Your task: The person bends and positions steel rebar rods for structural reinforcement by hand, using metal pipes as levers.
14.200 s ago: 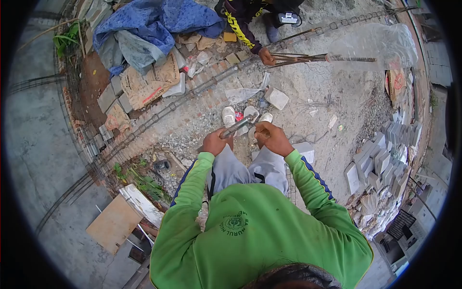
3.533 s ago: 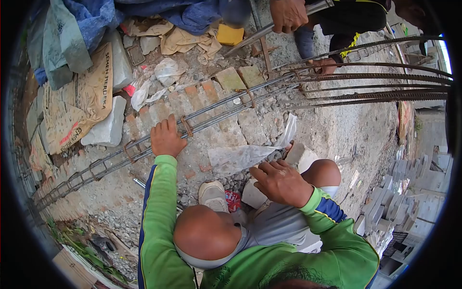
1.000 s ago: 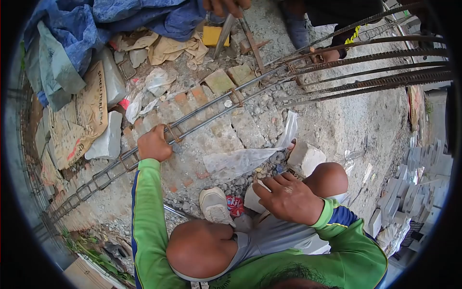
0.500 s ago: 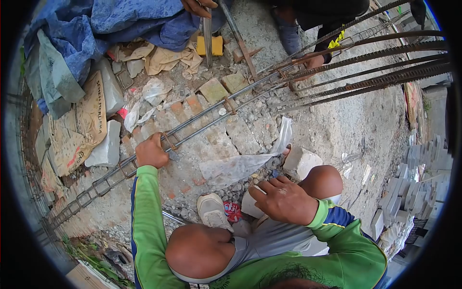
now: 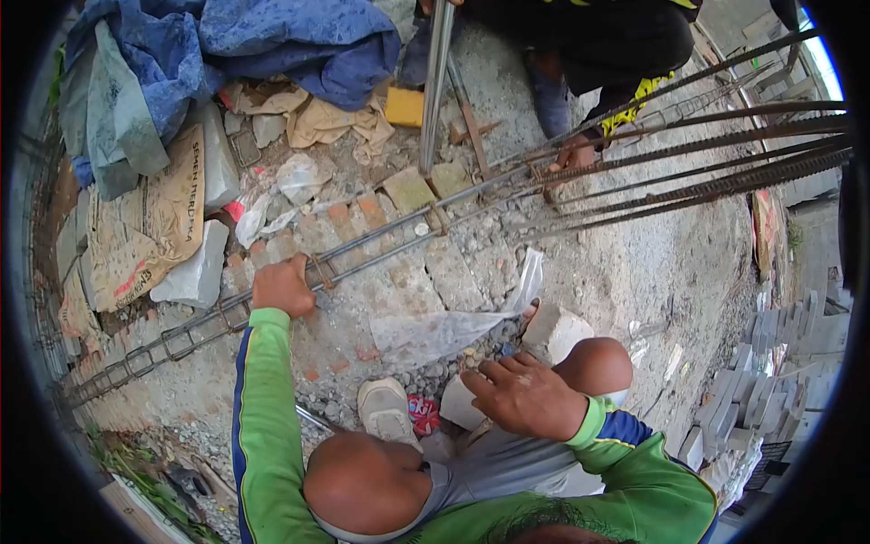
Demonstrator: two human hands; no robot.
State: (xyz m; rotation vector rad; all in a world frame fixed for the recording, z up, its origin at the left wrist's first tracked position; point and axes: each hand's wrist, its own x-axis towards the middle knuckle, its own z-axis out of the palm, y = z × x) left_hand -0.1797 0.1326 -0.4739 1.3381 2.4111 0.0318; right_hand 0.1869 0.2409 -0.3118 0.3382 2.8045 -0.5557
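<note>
My left hand point(image 5: 283, 286) is closed around a rebar cage point(image 5: 195, 336), long steel rods joined by square stirrups, which runs diagonally across the ground. Just right of that hand, a rusty stirrup point(image 5: 321, 272) rings the rods. My right hand point(image 5: 526, 395) hangs by my bent knee point(image 5: 594, 366), its fingers curled downward; whatever lies under them is hidden. At the top, a co-worker's hand point(image 5: 573, 156) touches the cage near its right part. That person's other hand, mostly cut off, holds a shiny metal bar point(image 5: 437, 91) standing beside the cage.
Thick ribbed rebars point(image 5: 716, 140) jut in from the right. A blue tarp point(image 5: 281, 45), a paper cement sack point(image 5: 159, 227) and a yellow block point(image 5: 404, 107) lie at upper left. Clear plastic point(image 5: 435, 335) lies before me. Grey blocks point(image 5: 739, 390) are heaped at right.
The co-worker's metal bar has moved right and now stands closer to the cage. The view has shifted slightly. My left hand keeps its hold; my right hand stays curled by the knee.
</note>
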